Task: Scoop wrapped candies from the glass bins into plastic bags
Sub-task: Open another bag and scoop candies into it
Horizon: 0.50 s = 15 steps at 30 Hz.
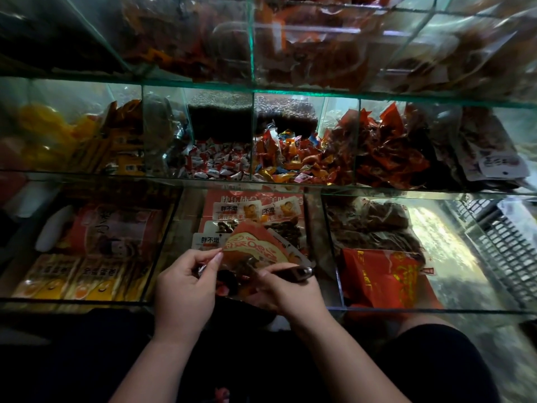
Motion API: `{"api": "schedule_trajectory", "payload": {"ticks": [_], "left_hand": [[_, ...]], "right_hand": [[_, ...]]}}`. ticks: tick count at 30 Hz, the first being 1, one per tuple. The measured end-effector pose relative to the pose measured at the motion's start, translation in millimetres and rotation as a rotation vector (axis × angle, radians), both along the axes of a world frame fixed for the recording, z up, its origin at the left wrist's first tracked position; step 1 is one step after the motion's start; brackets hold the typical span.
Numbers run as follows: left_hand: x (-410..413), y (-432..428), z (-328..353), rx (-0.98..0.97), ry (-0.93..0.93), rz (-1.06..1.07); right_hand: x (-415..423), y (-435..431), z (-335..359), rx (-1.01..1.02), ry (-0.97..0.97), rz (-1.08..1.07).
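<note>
Forearms (pixel 151 370) nearest, rising from the near edge and meeting over the front row of glass. Left hand (pixel 183 283) curled, thumb and forefinger pinching the left edge of the plastic bag (pixel 253 251). Right hand (pixel 287 289) closed round a dark handle (pixel 293 271), perhaps a scoop's, lying roughly left to right with its shiny end pointing right. Unclear as to any hold on the bag's right edge as well. Bag held up between the two hands, red-printed, something dark inside, upper end tilted toward the far side; mouth not clearly seen.

Wrapped candies one tier up and farther off, straight ahead of the hands: red-and-white wrapped candies (pixel 218 162) just left of the glass divider (pixel 253 126), mixed bright-wrapped candies (pixel 290 158) just right of it. Both heaps well apart from the hands, beyond the front glass rim (pixel 87 173) of that tier.

Judging from this: a reach forward and up, not sideways. Right hand nearer the mixed heap, almost in line beneath it, and carrying the tool, so probably the one to go. Left hand nearer the red-and-white heap, better placed to hold the bag open and follow. Handle lying crosswise, so probably in need of turning to point away before dipping over the rim.
</note>
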<state>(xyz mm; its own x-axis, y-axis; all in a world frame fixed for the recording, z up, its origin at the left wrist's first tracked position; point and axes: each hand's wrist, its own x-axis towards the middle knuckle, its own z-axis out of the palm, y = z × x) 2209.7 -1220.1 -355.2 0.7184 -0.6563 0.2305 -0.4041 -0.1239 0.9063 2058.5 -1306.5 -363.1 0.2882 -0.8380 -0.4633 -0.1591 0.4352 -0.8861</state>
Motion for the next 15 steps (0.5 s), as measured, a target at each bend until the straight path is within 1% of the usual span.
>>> {"api": "schedule_trajectory", "payload": {"ticks": [1,3,6,7,8,10,11,13,14,15], "left_hand": [[0.6,0.7,1.6,0.008,0.004,0.003],[2.7,1.5,4.1,0.032,-0.031,0.020],[3.3,1.7,13.6,0.059,-0.080,0.058],[2.7,1.6,18.7,0.056,-0.137,0.070],[1.7,1.7,24.6,0.041,-0.236,0.086],[-3.2,3.8,33.9,-0.061,-0.429,0.089],[-7.9,5.0,37.7,-0.129,-0.466,0.053],[-18.8,5.6,41.6,-0.189,-0.432,-0.064],[-23.5,3.9,40.6,-0.155,-0.387,-0.114],[-27.8,-0.3,38.8,-0.066,-0.340,-0.148]], "right_hand": [[-4.4,-1.7,3.0,0.051,-0.060,-0.061],[-15.6,-6.1,11.2,0.076,-0.145,-0.137],[-31.2,-11.5,28.8,0.098,-0.190,-0.202],[-36.2,-12.7,33.6,0.137,-0.229,-0.226],[-42.3,-13.0,37.7,0.173,-0.274,-0.245],[-55.7,-11.9,44.0,0.209,-0.349,-0.278],[-62.3,-11.0,46.9,0.210,-0.374,-0.294],[-74.5,-7.9,54.9,0.191,-0.402,-0.320],[-79.6,-6.7,60.1,0.177,-0.405,-0.327],[-84.1,-5.6,65.4,0.164,-0.412,-0.330]]}}
